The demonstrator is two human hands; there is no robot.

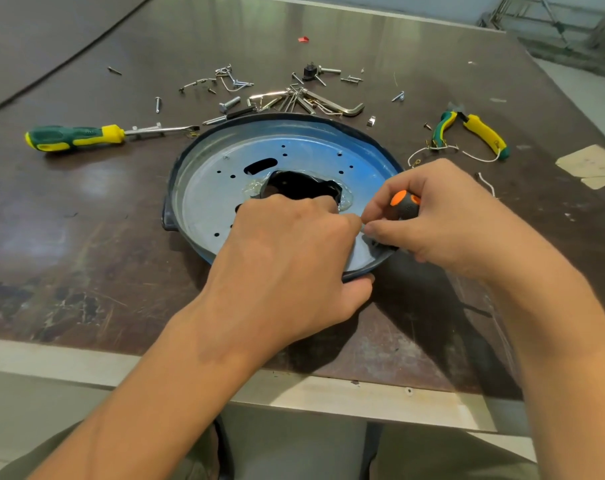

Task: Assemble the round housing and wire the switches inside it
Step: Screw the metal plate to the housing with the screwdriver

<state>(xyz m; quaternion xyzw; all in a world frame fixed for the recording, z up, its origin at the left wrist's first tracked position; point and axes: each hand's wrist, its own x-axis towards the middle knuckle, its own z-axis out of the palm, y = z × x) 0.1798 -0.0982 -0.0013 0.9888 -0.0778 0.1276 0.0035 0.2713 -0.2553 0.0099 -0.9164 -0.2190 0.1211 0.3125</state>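
The round housing (225,174), a shallow blue-rimmed metal pan with drilled holes and a black opening at its middle, lies flat on the table. My left hand (294,251) clamps its near rim, thumb under the edge and fingers on the metal floor. My right hand (443,216) grips a small screwdriver with an orange and black handle (403,204), held upright over the pan's near right edge. Its tip is hidden behind my fingers. No switch is clearly visible inside the pan.
A green and yellow screwdriver (76,137) lies left of the pan. Loose screws, bolts and hex keys (294,98) are scattered behind it. Green and yellow pliers (474,131) and white wire pieces (432,152) lie to the right. The table's metal front edge (121,365) runs near my arms.
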